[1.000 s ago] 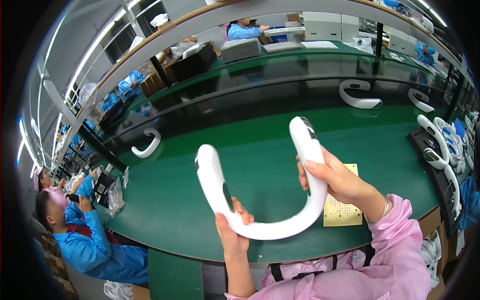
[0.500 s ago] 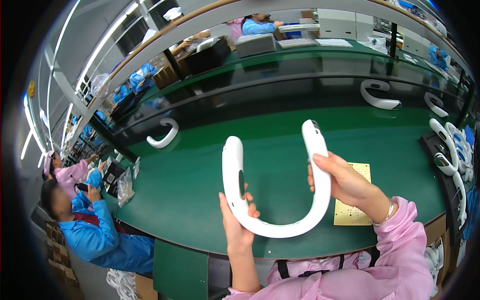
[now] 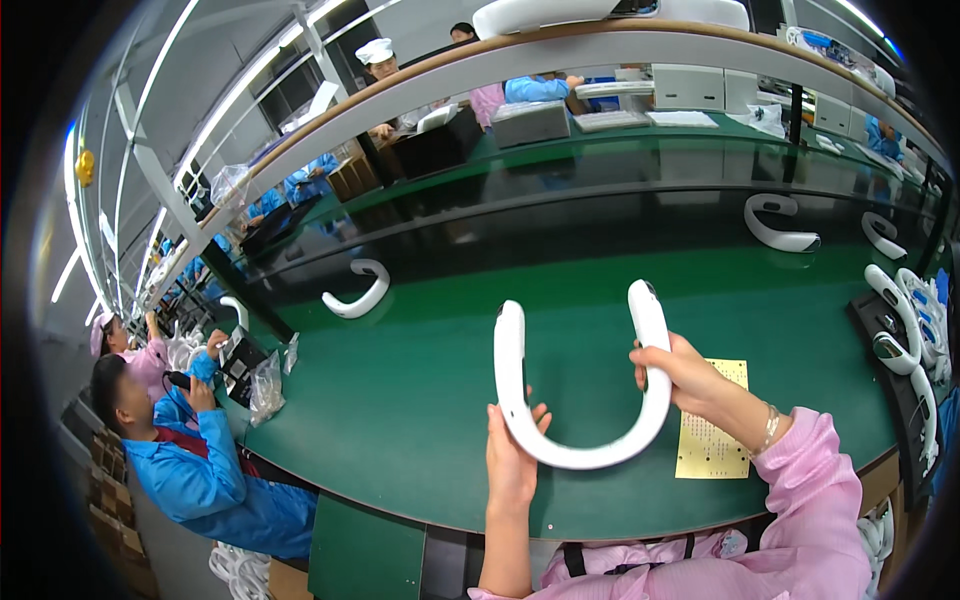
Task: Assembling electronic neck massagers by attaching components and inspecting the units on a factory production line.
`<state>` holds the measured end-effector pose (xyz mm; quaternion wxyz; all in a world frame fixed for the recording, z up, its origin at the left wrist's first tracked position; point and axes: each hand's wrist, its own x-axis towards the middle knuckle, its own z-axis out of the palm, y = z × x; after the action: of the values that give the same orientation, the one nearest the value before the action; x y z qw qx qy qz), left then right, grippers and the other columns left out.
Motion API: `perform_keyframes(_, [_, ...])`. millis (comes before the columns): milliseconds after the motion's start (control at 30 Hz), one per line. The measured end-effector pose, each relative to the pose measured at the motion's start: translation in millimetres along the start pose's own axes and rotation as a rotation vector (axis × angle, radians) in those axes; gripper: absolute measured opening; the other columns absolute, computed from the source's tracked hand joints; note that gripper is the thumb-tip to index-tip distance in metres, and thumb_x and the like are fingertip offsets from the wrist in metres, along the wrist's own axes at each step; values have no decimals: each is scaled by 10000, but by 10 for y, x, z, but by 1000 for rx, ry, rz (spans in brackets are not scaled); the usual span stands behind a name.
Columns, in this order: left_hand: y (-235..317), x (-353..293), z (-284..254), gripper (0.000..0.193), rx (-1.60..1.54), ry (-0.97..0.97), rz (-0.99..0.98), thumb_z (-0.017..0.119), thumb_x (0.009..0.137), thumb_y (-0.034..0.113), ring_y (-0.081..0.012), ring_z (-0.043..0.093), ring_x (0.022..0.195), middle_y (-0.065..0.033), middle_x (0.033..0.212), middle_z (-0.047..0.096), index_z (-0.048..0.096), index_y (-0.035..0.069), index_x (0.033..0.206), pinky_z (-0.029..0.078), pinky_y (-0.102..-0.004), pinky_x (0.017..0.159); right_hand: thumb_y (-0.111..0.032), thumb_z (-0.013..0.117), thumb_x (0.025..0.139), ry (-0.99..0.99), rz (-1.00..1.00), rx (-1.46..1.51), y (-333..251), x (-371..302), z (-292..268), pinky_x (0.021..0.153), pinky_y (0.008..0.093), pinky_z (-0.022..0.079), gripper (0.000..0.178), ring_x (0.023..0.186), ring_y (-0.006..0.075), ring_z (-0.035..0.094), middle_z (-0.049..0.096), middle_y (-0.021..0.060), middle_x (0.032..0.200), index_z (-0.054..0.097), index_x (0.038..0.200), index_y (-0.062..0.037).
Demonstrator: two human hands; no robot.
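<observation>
at lower centre of the frame, a left hand (image 3: 513,465) is gripping a white u-shaped device (image 3: 590,457) by its lower left curve, fingers wrapping around it; the right hand (image 3: 682,378) is clamping its fingers on the right arm. a yellow sheet (image 3: 712,450) is lying under the right wrist on a green table (image 3: 400,430). at lower left, a person in blue (image 3: 190,480) is holding a dark object (image 3: 178,380). at upper right, two white curved devices (image 3: 785,240) are resting farther back.

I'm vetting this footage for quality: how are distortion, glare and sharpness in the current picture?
Head view: the shelf rail bows strongly and the side edges go black; head view: a ceiling tube light glares at far left; head view: the white neck fan has a fairly clear outline, little surface detail.
</observation>
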<state>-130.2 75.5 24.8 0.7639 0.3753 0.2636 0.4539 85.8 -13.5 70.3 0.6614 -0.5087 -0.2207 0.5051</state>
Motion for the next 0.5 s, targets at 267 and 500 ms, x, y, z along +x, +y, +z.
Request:
perform_keyframes(267, [-493,-133,-180,307,1094,-355,331,535,896,148,-250,572,996,-135,1095,604,559,-2,1163,451,-331,869,-316,548,903,258,-1,380,58,1347,-626,1060,452,302,631,1229,284,384,381,189,1283,253,1359,6])
perform_keyframes(500, [-478,-252,-211,306,1406,-443,544,594,835,107,-301,517,1004,-106,1135,553,576,30,1130,449,-368,865,-119,571,820,-2,-113,-722,478,1146,-263,931,294,399,296,1039,191,498,519,87,1059,578,1092,-1])
